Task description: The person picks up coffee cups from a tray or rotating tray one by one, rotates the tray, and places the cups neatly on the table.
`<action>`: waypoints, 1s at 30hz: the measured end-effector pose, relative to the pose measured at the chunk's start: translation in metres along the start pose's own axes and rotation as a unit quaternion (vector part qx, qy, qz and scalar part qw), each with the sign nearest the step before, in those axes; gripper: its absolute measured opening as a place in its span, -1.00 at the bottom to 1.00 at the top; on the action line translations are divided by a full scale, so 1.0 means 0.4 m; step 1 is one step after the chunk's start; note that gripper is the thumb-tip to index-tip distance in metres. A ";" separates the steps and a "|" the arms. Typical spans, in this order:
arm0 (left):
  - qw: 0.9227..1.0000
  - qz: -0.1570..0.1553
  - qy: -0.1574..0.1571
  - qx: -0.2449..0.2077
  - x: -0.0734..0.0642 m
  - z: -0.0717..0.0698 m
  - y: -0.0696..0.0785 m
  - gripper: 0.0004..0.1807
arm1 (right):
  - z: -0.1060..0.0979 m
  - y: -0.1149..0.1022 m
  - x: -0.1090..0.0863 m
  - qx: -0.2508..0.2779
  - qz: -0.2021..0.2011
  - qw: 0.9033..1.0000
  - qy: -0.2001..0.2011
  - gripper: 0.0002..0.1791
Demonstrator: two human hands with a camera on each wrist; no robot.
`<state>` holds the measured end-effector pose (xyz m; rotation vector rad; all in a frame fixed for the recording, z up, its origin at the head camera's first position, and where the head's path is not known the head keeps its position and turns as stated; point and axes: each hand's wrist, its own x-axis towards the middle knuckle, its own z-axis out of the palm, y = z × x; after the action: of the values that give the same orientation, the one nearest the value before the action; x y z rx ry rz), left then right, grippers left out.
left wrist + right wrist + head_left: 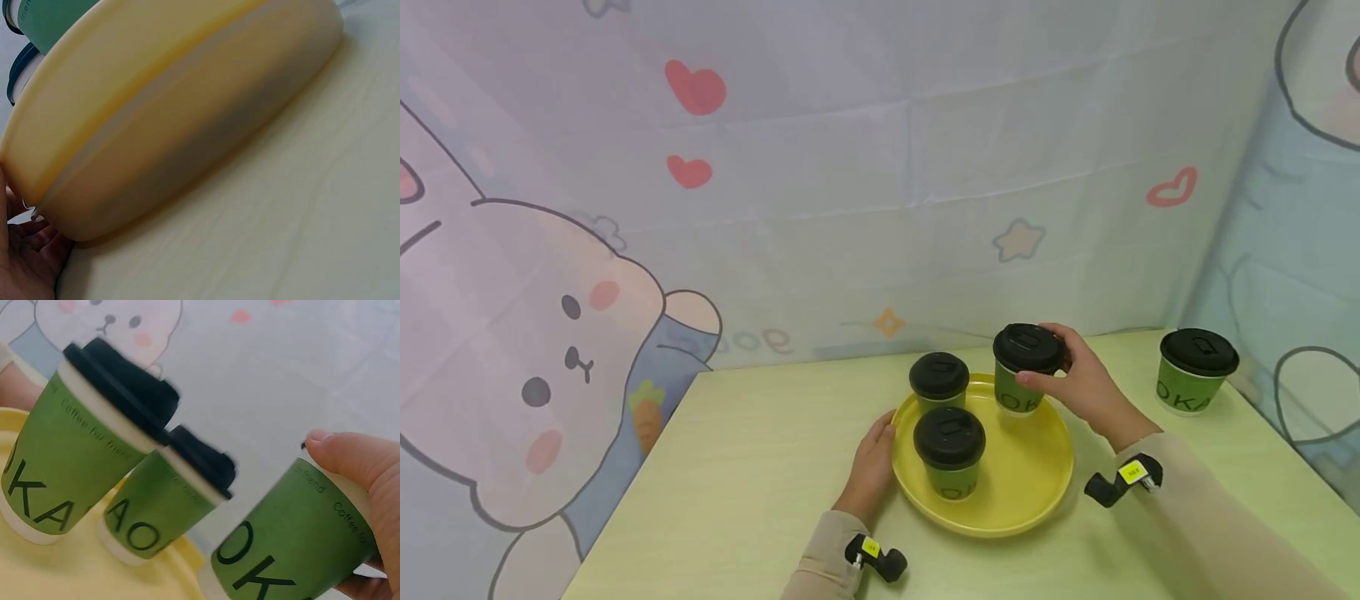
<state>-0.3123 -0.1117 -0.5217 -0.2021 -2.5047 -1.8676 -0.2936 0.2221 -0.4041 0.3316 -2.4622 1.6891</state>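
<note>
My right hand (1086, 389) grips a green paper coffee cup (1017, 390) with a black lid, thumb and fingers round its upper part. This cup is over the back right of a round yellow plate (1015, 483); in the right wrist view the held cup (281, 540) tilts across the lower right. My left hand (874, 465) holds the plate's left rim, with fingers (44, 253) against its edge in the left wrist view. Two more lidded cups stand on the plate's left half, a front cup (951, 467) and a back cup (938, 379) partly hidden behind it.
Another green cup (1195, 371) with a black lid stands on the pale table (745, 467) at the right, near the table's edge. A printed cloth (880, 167) with hearts and a rabbit hangs close behind the table.
</note>
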 end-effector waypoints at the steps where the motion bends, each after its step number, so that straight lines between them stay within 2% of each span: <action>1: 1.000 0.000 -0.001 -0.001 0.000 -0.001 0.000 -0.48 | -0.011 -0.006 -0.008 -0.002 -0.004 1.000 0.011 0.07; 6: 1.000 0.006 -0.003 -0.003 -0.002 -0.002 0.001 -0.48 | -0.066 -0.019 -0.062 -0.035 -0.005 0.995 0.090 0.08; 11: 1.000 0.008 -0.007 -0.003 -0.003 -0.001 0.004 -0.49 | -0.121 0.001 -0.132 -0.077 0.016 0.982 0.172 0.08; 14: 1.000 0.002 -0.007 0.002 -0.003 -0.001 0.007 -0.49 | -0.154 0.030 -0.175 -0.093 0.043 0.973 0.205 0.07; 22: 1.000 0.003 -0.004 -0.002 -0.005 0.002 0.012 -0.49 | -0.222 0.107 -0.253 -0.100 0.115 0.957 0.248 0.12; 30: 1.000 0.003 0.005 0.001 -0.002 0.003 0.010 -0.51 | -0.238 0.150 -0.285 -0.117 0.136 0.941 0.285 0.16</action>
<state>-0.3112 -0.1095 -0.5182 -0.1984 -2.4968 -1.8596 -0.2001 0.3435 -0.4507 -0.4817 -2.2801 1.2983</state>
